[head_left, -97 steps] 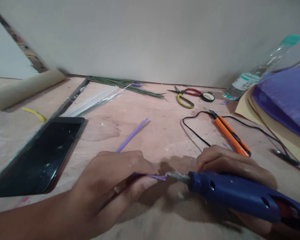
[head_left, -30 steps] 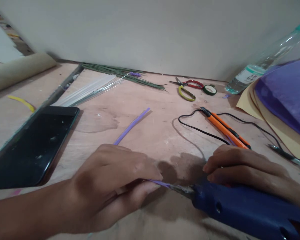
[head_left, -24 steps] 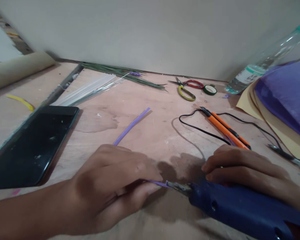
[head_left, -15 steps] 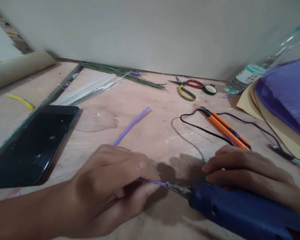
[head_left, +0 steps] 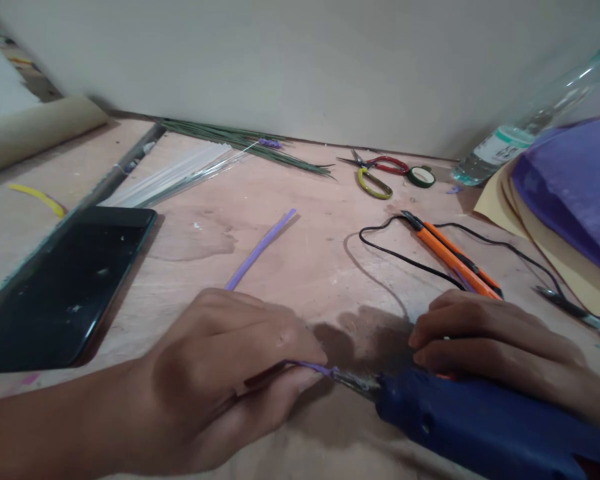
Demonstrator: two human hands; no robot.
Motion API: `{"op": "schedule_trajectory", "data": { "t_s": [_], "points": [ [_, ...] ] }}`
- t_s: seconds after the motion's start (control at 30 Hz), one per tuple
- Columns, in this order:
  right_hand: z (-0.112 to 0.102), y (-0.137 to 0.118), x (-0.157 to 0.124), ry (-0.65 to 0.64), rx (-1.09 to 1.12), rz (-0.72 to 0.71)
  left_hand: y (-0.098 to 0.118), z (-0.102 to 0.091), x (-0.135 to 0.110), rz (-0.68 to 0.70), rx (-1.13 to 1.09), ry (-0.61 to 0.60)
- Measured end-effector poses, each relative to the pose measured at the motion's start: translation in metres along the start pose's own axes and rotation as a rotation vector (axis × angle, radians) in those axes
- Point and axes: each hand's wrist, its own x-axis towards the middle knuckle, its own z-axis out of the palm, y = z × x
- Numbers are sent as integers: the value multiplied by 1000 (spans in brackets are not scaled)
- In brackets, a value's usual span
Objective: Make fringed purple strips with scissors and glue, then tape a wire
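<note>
Pinched between the fingers of my left hand (head_left: 240,373) is a thin purple strip (head_left: 307,364). Its end touches the metal nozzle of a blue glue gun (head_left: 430,413), which lies sideways at the lower right. My right hand (head_left: 500,353) is closed around the far side of the glue gun, fingertips curled near its front; the thumb is hidden. Another length of purple strip (head_left: 261,250) sticks out past the back of my left hand onto the wooden table (head_left: 310,267). Whether it joins the pinched piece is hidden by the hand.
A dark phone (head_left: 75,293) lies on the left. Behind are green stems (head_left: 230,143), white sticks (head_left: 175,173), scissors (head_left: 375,175) and green tape (head_left: 421,176). On the right are an orange cutter (head_left: 453,257), a black cord (head_left: 410,257), purple sheets (head_left: 570,187) and a bottle (head_left: 505,147).
The glue gun's nozzle and the pinched strip's end have shifted very slightly left. Both hands keep their grips; the rest of the view moves slightly with the camera.
</note>
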Motion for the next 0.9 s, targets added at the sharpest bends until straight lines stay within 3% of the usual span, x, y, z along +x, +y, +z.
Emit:
{"op": "schedule_trajectory", "data": {
  "t_s": [0.6,0.9],
  "points": [
    [0,0,2,15,-9,-18,3,-1,-1,31,34,-15],
    [2,-3,-2,63,-36,59,0,-3,-2,39,51,-19]
  ]
}}
